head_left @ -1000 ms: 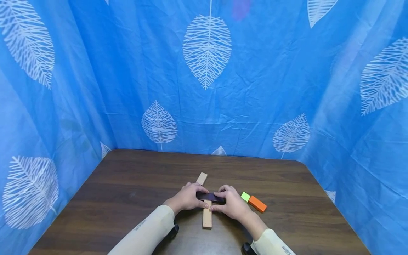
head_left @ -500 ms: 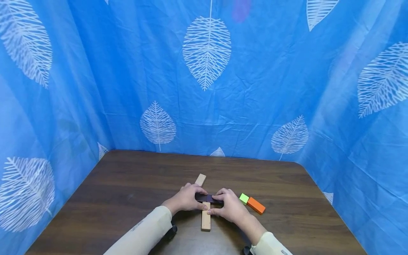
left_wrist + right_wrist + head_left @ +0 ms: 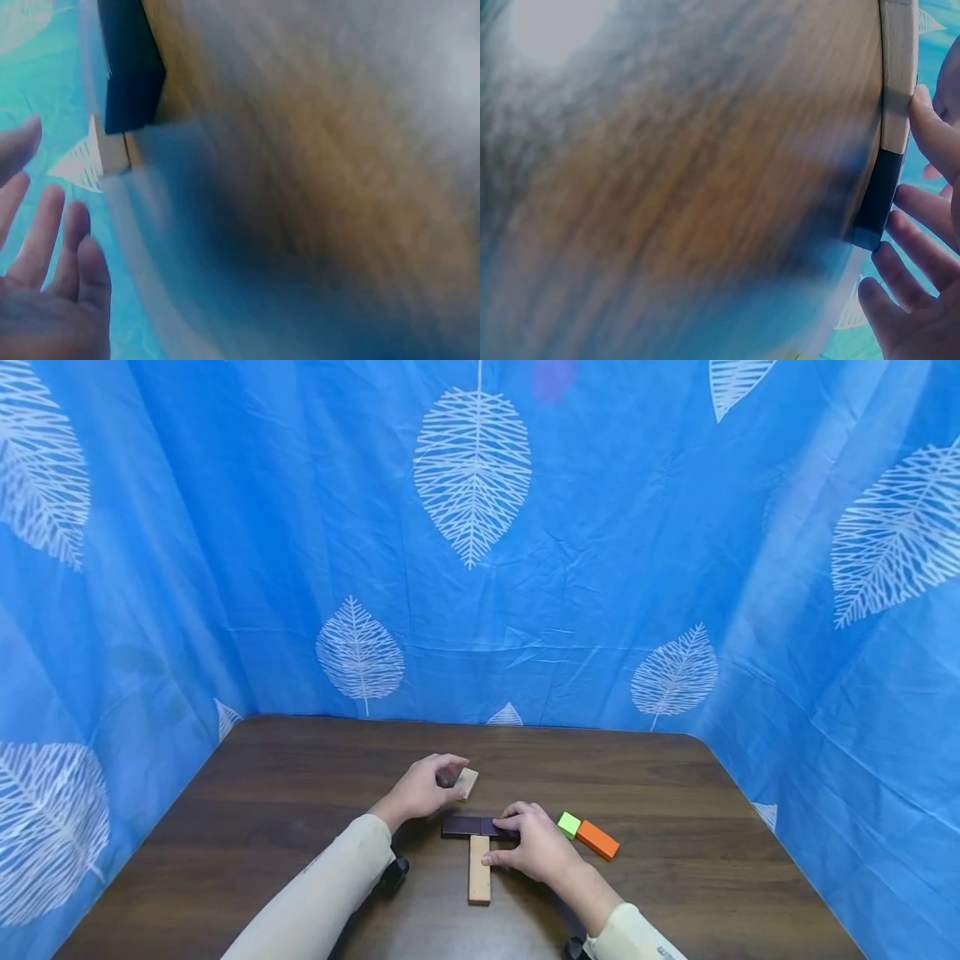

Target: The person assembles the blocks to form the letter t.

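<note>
Two dark brown blocks, a left one [image 3: 460, 827] and a right one [image 3: 487, 829], lie end to end on the table. A light wooden block [image 3: 478, 881] runs toward me from their seam, forming a T. My right hand [image 3: 542, 843] rests its fingertips on the right dark block and its thumb on the light block's side; in the right wrist view the fingers [image 3: 911, 270] are spread. Beyond the dark blocks, my left hand [image 3: 420, 789] is at a second light block [image 3: 467, 783], thumb and fingers apart beside it. Whether they touch it I cannot tell.
A lime green block [image 3: 568, 825] and an orange block [image 3: 598, 840] lie touching, right of my right hand. The brown wooden table [image 3: 315, 768] ends at a blue curtain [image 3: 577, 677] with white leaf prints, which also hangs at both sides.
My left hand has left the left dark block and moved forward to the far light block. The right hand stays at the joined blocks. The head view has shifted slightly.
</note>
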`<state>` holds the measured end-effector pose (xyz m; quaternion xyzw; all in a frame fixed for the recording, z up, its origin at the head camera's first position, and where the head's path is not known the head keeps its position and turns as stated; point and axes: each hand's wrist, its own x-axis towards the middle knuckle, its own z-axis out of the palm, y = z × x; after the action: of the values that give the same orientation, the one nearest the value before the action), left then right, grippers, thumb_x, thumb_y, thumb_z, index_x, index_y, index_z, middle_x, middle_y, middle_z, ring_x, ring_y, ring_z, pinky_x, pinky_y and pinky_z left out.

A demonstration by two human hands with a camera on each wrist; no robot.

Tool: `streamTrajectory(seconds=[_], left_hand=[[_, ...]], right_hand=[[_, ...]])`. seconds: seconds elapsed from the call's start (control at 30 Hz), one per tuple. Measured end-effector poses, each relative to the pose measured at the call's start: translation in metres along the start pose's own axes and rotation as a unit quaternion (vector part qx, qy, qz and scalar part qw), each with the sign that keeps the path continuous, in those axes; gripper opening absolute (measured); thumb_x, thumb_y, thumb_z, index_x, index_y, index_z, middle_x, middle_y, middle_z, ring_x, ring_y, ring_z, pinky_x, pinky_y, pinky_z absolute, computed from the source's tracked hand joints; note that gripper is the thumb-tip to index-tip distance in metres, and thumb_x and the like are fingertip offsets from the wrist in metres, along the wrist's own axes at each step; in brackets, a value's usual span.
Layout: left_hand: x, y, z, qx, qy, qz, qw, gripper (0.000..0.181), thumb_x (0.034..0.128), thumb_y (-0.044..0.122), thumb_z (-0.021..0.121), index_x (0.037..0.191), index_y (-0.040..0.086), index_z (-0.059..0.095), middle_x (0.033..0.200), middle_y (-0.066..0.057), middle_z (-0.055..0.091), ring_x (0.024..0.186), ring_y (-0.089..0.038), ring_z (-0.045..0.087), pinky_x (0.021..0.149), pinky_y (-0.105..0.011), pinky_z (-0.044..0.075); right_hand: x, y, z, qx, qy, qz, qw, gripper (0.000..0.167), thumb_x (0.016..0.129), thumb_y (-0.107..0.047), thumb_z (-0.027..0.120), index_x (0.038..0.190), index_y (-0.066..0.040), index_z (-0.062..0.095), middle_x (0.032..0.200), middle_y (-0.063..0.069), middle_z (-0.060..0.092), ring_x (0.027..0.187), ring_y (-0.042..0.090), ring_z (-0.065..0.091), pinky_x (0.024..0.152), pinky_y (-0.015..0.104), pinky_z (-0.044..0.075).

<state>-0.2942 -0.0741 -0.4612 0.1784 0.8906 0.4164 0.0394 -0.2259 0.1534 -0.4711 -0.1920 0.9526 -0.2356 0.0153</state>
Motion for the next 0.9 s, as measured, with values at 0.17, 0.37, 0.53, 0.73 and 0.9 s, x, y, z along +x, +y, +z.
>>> streamTrajectory(seconds=[0.17, 0.37, 0.53, 0.73, 0.9], left_hand=[[0.008, -0.004, 0.000, -0.001, -0.024, -0.011, 0.9997, 0.049, 0.0911, 0.017, 0.077, 0.138, 0.015, 0.061, 0.121, -0.009, 0.062, 0.106, -0.028, 0.062, 0.091, -0.050, 0.051], [0.017, -0.006, 0.000, 0.013, -0.034, -0.026, 0.9990, 0.046, 0.0915, 0.017, 0.076, 0.135, 0.012, 0.063, 0.122, -0.010, 0.062, 0.106, -0.027, 0.061, 0.095, -0.050, 0.049], [0.024, -0.007, 0.002, 0.027, -0.045, -0.051, 0.9973, 0.052, 0.0868, 0.019, 0.081, 0.134, 0.009, 0.063, 0.126, -0.012, 0.061, 0.104, -0.026, 0.059, 0.098, -0.049, 0.047], [0.029, -0.008, 0.002, 0.040, -0.067, -0.073, 0.9943, 0.056, 0.0859, 0.022, 0.082, 0.136, 0.008, 0.062, 0.129, -0.012, 0.061, 0.116, -0.029, 0.055, 0.104, -0.052, 0.040], [0.031, -0.008, 0.007, 0.022, -0.058, -0.062, 0.9961, 0.052, 0.0823, 0.017, 0.085, 0.128, 0.009, 0.064, 0.120, -0.010, 0.063, 0.104, -0.025, 0.058, 0.098, -0.048, 0.046]], right_hand=[[0.001, 0.000, -0.002, -0.003, 0.002, -0.001, 1.0000, 0.063, 0.073, -0.049, 0.088, 0.117, -0.006, 0.075, 0.114, 0.002, 0.063, 0.110, 0.027, 0.055, 0.094, 0.048, 0.048], [0.000, -0.002, -0.002, -0.011, 0.001, -0.001, 0.9999, 0.063, 0.074, -0.050, 0.087, 0.118, -0.006, 0.075, 0.115, 0.002, 0.063, 0.111, 0.026, 0.055, 0.095, 0.047, 0.048], [-0.001, -0.004, -0.002, -0.005, 0.005, -0.003, 1.0000, 0.063, 0.073, -0.048, 0.089, 0.117, -0.005, 0.075, 0.114, 0.002, 0.063, 0.110, 0.027, 0.055, 0.094, 0.047, 0.048], [-0.002, -0.005, 0.000, 0.003, 0.001, 0.008, 1.0000, 0.062, 0.072, -0.047, 0.089, 0.117, -0.006, 0.076, 0.115, 0.002, 0.063, 0.111, 0.027, 0.055, 0.095, 0.048, 0.048], [-0.001, -0.004, 0.000, 0.010, 0.001, 0.016, 0.9998, 0.062, 0.072, -0.047, 0.089, 0.117, -0.006, 0.076, 0.115, 0.002, 0.063, 0.111, 0.028, 0.055, 0.095, 0.048, 0.048]])
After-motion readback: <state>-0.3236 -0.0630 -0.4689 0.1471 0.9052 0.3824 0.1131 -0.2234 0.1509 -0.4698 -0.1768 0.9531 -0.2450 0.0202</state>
